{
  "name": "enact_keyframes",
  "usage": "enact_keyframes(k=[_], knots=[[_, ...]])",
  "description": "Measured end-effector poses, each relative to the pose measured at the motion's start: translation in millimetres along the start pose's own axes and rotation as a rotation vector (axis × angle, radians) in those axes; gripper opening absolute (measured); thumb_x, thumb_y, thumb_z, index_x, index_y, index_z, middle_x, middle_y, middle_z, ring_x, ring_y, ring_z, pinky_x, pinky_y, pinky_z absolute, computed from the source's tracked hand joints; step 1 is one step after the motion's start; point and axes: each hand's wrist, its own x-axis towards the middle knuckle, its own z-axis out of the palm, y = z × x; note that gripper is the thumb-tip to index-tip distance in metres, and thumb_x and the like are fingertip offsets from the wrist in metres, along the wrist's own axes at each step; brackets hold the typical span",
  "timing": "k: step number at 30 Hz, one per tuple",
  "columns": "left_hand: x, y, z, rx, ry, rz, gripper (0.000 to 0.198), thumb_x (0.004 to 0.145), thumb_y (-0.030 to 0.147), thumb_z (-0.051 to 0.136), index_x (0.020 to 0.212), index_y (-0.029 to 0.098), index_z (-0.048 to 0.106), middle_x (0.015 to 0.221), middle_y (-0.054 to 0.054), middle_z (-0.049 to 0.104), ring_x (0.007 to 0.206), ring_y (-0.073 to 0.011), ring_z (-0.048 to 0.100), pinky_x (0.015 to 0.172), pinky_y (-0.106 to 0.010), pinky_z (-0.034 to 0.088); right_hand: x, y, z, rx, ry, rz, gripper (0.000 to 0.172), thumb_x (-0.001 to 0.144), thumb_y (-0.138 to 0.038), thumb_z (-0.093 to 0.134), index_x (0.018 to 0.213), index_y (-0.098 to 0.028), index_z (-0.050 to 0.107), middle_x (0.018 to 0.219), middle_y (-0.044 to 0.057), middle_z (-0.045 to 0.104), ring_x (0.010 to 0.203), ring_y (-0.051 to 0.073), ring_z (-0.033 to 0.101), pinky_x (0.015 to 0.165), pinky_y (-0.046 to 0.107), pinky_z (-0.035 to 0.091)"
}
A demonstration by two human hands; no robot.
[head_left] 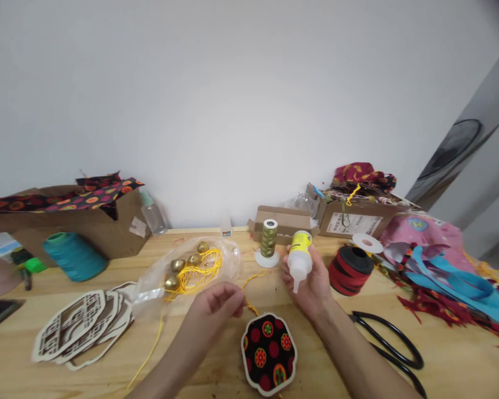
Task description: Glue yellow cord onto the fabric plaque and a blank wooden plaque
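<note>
My right hand (316, 282) is closed around a white glue bottle (300, 257) with a yellow label, its narrow nozzle pointing down. My left hand (221, 305) is curled, thumb and fingertips drawn together; what is in them, if anything, I cannot make out. Beside those fingertips a yellow cord (249, 302) runs to the top of a scalloped piece (269, 353), which has a pale rim and black fabric with red and orange flowers. This piece lies on the wooden table between my forearms, below the bottle.
Cut-out wooden frames (81, 327) lie left, near a teal thread cone (72, 257). A plastic bag (153, 271) carries brass bells (178, 266) and yellow cord. Behind stands a green thread spool (269, 238). Right are a red-black spool (351, 271), black-handled scissors (393, 332) and fabric scraps (453, 293).
</note>
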Motion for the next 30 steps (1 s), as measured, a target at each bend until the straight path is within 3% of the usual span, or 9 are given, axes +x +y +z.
enact_keyframes(k=[4, 7, 12, 18, 23, 30], knots=[[-11.6, -10.9, 7.9, 0.544, -0.195, 0.13, 0.012, 0.078, 0.027, 0.058, 0.067, 0.023, 0.062, 0.09, -0.002, 0.068, 0.082, -0.0182, 0.06, 0.073, -0.025, 0.045, -1.0, -2.3, -0.6, 0.0, 0.007, -0.02, 0.028, 0.065, -0.036, 0.069, 0.079, -0.013, 0.06, 0.061, 0.001, 0.065, 0.044, 0.01, 0.053, 0.038, 0.019, 0.041], [-16.1, -16.6, 8.1, 0.702, -0.263, 0.152, 0.015, 0.081, 0.029, 0.052, 0.068, 0.025, 0.059, 0.101, -0.002, 0.066, 0.09, -0.0204, 0.059, 0.08, -0.029, 0.044, 0.1, -2.5, -0.8, 0.01, 0.007, -0.018, 0.026, 0.068, -0.035, 0.067, 0.08, -0.013, 0.06, 0.06, 0.002, 0.065, 0.044, 0.01, 0.053, 0.038, 0.018, 0.041], [-13.2, -21.7, 3.3, 0.632, -0.29, 0.181, 0.013, 0.081, 0.031, 0.053, 0.071, 0.026, 0.06, 0.103, -0.004, 0.064, 0.095, -0.0213, 0.058, 0.083, -0.029, 0.044, 2.4, -0.7, -0.8, 0.011, 0.023, -0.007, 0.026, 0.069, -0.035, 0.065, 0.081, -0.012, 0.061, 0.059, 0.002, 0.065, 0.043, 0.009, 0.053, 0.038, 0.018, 0.042], [-4.4, -14.3, -1.6, 0.483, -0.045, 0.219, 0.018, 0.08, 0.035, 0.051, 0.067, 0.023, 0.057, 0.091, -0.004, 0.062, 0.091, -0.0203, 0.056, 0.079, -0.026, 0.045, 0.5, -0.5, 2.3, 0.031, 0.077, 0.026, 0.027, 0.065, -0.036, 0.069, 0.078, -0.014, 0.061, 0.062, 0.0, 0.065, 0.046, 0.009, 0.055, 0.038, 0.018, 0.042], [-6.8, -6.6, 0.0, 0.578, -0.072, 0.263, 0.025, 0.086, 0.038, 0.04, 0.075, 0.023, 0.057, 0.076, 0.0, 0.059, 0.078, -0.0169, 0.054, 0.071, -0.023, 0.042, -0.5, 2.0, 4.9, -0.052, 0.103, -0.024, 0.03, 0.057, -0.035, 0.075, 0.075, -0.014, 0.063, 0.062, -0.001, 0.067, 0.05, 0.011, 0.06, 0.04, 0.017, 0.045], [-3.0, -7.2, -0.4, 0.642, -0.054, 0.249, 0.034, 0.089, 0.041, 0.032, 0.069, 0.021, 0.052, 0.067, 0.002, 0.053, 0.07, -0.0167, 0.051, 0.067, -0.025, 0.039, -8.4, 7.1, 6.4, -0.289, -0.004, -0.129, 0.034, 0.054, -0.041, 0.076, 0.071, -0.015, 0.064, 0.062, 0.001, 0.067, 0.052, 0.012, 0.061, 0.044, 0.018, 0.048]])
